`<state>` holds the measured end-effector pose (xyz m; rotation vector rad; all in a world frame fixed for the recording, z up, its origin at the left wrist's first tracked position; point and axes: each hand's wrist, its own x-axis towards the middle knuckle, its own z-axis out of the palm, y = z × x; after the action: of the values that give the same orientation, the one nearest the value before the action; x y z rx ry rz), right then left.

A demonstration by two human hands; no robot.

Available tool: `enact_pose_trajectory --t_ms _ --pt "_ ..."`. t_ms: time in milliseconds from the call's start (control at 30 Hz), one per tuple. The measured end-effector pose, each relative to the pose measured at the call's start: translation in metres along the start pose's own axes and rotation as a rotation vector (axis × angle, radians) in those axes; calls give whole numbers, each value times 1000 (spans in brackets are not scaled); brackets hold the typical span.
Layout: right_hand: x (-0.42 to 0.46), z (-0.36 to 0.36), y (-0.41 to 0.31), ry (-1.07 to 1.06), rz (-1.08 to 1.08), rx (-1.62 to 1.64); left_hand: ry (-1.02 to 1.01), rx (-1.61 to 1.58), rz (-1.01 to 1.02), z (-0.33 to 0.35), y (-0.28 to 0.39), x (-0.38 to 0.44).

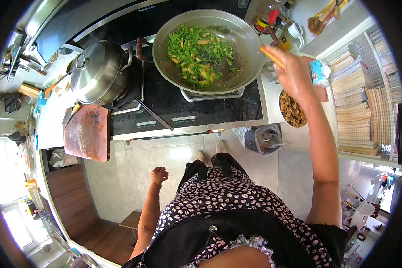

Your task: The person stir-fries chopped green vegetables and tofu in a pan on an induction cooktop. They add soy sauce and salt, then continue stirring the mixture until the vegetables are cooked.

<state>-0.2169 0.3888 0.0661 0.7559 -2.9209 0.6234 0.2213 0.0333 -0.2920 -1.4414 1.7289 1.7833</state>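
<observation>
My right hand (291, 73) is shut on an orange-brown wooden handle (272, 57), which points toward the right rim of a large wok (244, 72). What the handle's far end joins cannot be made out. Chopped green vegetables with pale brown pieces (201, 57) lie in the wok's left and middle part. My left hand (159, 175) hangs low over the floor, away from the stove, its fingers curled; nothing shows in it. Under my right forearm, partly covered by it, stands a bowl of brown cooked food (290, 109).
A lidded steel pot (98, 73) stands on the left burner. Dark chopsticks (154, 114) lie across the black cooktop (207, 112). A cutting board (87, 134) with a knife (71, 114) overhangs the left counter. Bottles, a white mug (295, 30) and a tissue pack (319, 73) are at right; a bin (263, 139) stands below.
</observation>
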Motion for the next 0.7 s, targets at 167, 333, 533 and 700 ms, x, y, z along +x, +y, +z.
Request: enact_pose_trajectory --t_ms 167,333,533,700 --pt "57 36 25 -130 135 289 -103 62 -82 13 22 -14" --pt "30 -2 -10 -343 -188 311 -83 17 -42 19 25 -28" --pt "-71 -101 -60 -358 -223 -97 -63 -71 -101 13 11 -37" --pt "-69 -29 -29 -262 -95 15 -148 52 -139 10 9 -20"
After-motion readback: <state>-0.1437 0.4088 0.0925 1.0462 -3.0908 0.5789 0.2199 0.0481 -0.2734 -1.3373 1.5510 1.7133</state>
